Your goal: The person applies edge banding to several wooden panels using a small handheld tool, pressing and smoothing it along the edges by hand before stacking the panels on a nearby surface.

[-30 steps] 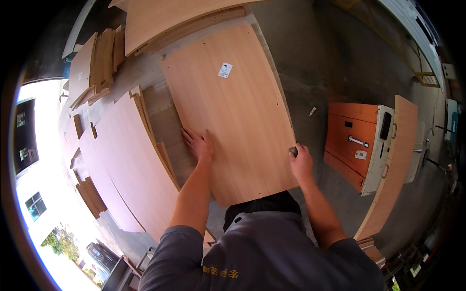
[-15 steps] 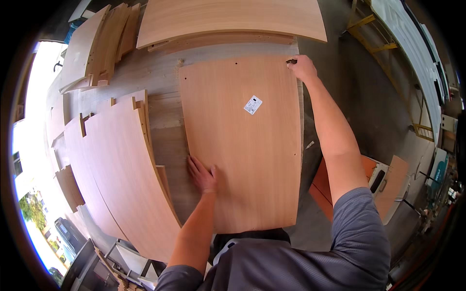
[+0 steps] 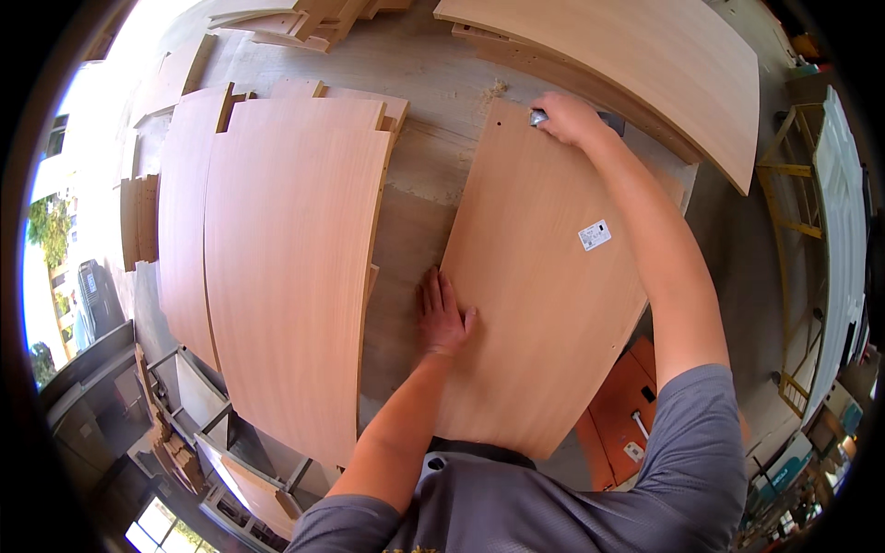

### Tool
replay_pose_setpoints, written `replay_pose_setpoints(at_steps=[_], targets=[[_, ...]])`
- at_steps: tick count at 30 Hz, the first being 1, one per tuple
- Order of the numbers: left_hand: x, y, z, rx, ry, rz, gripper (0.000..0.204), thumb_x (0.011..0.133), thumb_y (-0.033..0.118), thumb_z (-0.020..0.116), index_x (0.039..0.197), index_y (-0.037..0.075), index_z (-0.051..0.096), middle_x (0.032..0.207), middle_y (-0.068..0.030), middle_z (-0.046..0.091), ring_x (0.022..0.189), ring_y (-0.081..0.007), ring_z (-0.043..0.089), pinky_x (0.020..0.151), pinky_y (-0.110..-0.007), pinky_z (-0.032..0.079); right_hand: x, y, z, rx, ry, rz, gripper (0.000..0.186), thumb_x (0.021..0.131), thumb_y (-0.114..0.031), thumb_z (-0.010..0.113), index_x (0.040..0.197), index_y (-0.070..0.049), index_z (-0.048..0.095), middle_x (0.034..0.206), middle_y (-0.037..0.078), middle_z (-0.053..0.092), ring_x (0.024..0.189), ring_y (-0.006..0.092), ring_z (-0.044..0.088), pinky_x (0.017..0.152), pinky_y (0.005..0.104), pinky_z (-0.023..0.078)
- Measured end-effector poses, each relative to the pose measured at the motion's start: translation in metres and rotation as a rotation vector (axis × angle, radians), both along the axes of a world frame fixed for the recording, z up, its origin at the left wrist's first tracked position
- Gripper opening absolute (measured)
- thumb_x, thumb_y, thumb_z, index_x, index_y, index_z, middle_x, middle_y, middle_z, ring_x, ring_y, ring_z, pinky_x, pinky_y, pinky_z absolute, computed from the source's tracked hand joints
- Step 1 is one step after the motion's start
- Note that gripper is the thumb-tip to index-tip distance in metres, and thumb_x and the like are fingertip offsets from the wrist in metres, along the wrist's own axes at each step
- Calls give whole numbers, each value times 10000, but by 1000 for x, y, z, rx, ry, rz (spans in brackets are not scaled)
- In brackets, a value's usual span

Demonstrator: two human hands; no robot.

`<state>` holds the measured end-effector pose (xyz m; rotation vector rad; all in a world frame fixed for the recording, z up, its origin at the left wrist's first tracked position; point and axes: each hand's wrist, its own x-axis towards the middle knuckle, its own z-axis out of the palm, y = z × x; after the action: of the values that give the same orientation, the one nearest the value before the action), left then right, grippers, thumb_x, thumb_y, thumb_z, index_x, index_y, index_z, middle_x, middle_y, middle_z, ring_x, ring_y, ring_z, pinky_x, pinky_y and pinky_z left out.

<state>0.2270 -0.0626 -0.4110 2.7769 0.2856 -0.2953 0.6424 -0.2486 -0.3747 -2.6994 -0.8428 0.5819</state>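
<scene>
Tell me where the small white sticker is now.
In the head view, the white sticker sits on the right part of the wooden panel, just left of the right forearm.

- Two hands on one wooden panel (image 3: 544, 276): the left hand (image 3: 441, 315) flat at its near left edge, the right hand (image 3: 567, 117) at its far corner.
- One white sticker (image 3: 595, 235) on that panel.
- Two large panels (image 3: 286, 267) lying overlapped to the left on the tabletop (image 3: 433, 83).
- One long panel (image 3: 645, 64) at the far right.
- One orange cabinet part (image 3: 618, 419) lower down, at right.
- One small grey object (image 3: 538, 117) under the right hand; what it is cannot be told.
</scene>
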Motion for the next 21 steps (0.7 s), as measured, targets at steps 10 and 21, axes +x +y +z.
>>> replay_pose_setpoints(at_steps=[10, 21], targets=[[6, 2, 18, -94, 7, 59, 840, 874, 368, 621, 1501, -40, 239, 1580, -219, 216, 1443, -385, 251, 1199, -485, 224, 11, 71, -1, 4, -20, 374, 391, 761, -53, 663, 1151, -72, 674, 1339, 81, 564, 1182, 315, 568, 956, 416, 494], [-36, 9, 8, -342, -244, 164, 767, 892, 294, 611, 1496, -29, 266, 1589, -189, 218, 1447, -367, 253, 1200, -469, 233, -140, 123, 26, -257, 120, 626, 381, 710, 3, 642, 1077, -77, 706, 1061, 122, 694, 1013, 343, 633, 851, 434, 513]])
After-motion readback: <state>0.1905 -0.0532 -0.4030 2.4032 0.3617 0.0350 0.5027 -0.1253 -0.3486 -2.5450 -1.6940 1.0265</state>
